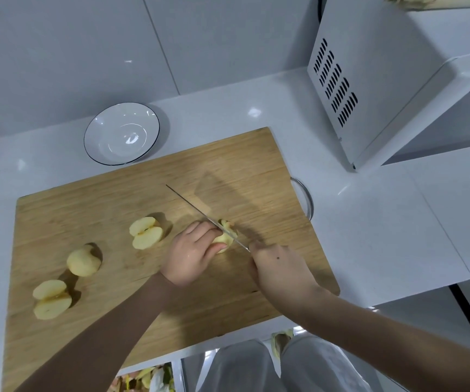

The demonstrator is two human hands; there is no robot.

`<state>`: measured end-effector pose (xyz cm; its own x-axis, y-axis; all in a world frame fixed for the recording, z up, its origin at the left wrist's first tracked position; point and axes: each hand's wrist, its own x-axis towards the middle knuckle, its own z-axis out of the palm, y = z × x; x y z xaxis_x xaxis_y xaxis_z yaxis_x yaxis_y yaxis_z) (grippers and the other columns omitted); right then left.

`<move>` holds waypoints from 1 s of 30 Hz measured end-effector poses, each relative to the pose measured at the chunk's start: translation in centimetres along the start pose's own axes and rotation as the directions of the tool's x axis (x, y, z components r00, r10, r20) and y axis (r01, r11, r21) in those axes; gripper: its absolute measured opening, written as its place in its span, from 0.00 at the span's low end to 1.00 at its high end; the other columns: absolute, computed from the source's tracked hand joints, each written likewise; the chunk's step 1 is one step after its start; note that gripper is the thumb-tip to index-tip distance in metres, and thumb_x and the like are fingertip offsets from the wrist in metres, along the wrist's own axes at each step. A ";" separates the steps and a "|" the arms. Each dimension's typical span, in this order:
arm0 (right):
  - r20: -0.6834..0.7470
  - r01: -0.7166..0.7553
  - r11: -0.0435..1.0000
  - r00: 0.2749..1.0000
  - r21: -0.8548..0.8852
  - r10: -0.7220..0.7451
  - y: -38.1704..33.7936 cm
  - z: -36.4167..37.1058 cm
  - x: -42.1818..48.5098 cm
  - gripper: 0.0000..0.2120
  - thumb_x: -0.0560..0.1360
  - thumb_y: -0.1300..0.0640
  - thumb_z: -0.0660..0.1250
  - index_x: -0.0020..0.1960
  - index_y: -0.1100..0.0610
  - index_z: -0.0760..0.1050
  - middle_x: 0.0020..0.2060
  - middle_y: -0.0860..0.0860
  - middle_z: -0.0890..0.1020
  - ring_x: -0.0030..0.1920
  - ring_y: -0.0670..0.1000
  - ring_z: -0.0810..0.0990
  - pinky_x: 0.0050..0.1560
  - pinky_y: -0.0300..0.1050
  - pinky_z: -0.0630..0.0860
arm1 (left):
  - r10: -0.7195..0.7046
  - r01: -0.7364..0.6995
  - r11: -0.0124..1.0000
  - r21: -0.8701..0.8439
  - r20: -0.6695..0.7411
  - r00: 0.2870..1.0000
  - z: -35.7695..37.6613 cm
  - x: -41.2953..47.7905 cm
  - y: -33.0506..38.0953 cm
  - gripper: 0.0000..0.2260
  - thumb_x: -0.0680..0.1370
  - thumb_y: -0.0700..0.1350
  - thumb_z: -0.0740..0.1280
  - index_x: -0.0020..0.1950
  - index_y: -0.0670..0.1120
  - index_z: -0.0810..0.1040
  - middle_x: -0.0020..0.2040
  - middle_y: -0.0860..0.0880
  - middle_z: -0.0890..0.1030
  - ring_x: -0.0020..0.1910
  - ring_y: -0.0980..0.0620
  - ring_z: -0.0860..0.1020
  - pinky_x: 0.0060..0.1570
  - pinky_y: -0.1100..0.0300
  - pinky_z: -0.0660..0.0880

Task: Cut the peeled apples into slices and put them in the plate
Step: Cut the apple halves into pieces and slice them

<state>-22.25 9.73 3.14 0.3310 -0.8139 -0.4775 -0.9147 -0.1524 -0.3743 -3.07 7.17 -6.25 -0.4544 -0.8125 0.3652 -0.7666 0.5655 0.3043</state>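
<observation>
Holding a peeled apple piece (226, 241) down on the wooden cutting board (114, 207), the left hand (191, 250) has its fingers curled over the fruit and its thumb pressed against the near side. The right hand (279, 267) is clenched round the handle of a knife (188, 202), and the handle is hidden inside the fist. The thin blade runs diagonally away to the far left and sits across the top of the piece, right beside the left fingertips.

Three more peeled apple pieces lie on the board, left of the hands. A cut half (146, 232) lies face up near the left hand, a rounded piece (83, 261) farther left, and another face-up half (52, 299) nearest the board's left edge. The plate (121, 134), white with a thin dark rim, stands on the counter (369, 222) just beyond the board's far edge. A white appliance (369, 80) stands at the far right.
</observation>
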 end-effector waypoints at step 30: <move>-0.041 0.026 1.000 0.999 -0.012 -0.026 0.1 -0.1 -1.1 0.05 0.79 0.62 0.54 0.48 0.55 0.67 0.28 0.48 0.63 0.31 0.53 0.68 0.26 0.40 0.57 | 0.033 -0.032 0.999 0.028 -0.058 0.998 0.7 -0.4 -0.1 0.12 0.75 0.48 0.66 0.44 0.40 0.83 0.44 0.46 0.82 0.49 0.49 0.75 0.50 0.55 0.73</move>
<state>-22.70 10.58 3.74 0.3449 -0.8320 -0.4345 -0.9087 -0.1801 -0.3766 -3.09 7.37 -7.02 -0.4524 -0.7837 0.4255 -0.7644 0.5866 0.2675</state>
